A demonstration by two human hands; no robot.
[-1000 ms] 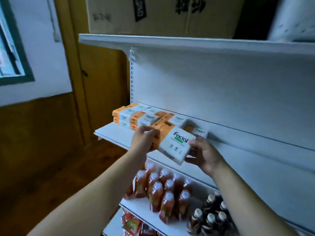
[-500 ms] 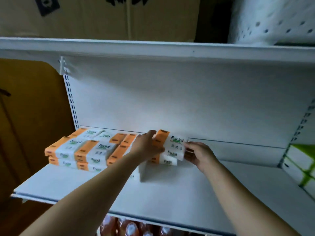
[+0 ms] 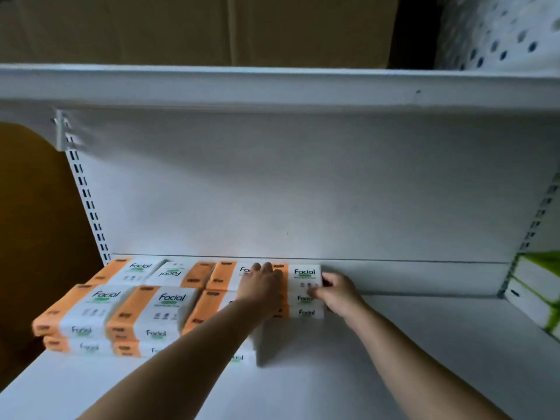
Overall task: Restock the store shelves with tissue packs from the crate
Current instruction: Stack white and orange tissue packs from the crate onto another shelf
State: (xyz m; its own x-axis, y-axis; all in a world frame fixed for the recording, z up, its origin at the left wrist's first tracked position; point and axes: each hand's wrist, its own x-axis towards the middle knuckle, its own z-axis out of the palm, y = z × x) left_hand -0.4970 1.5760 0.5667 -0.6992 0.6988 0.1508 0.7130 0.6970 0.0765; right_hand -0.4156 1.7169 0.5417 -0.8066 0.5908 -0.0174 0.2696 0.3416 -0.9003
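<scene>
The single view looks from the person's head, forward and a little down, close enough to the shelf (image 3: 394, 374) that the left hand (image 3: 260, 287) and right hand (image 3: 341, 294), at arm's reach, meet on a pack (image 3: 304, 275) just below mid-frame. It faces the back panel (image 3: 303, 192) squarely beyond the hands, the upper shelf (image 3: 272, 86) crossing high above them. The wide lens reaches stacks (image 3: 121, 310) left of the left hand and boxes (image 3: 539, 286) well right of the right hand.
</scene>
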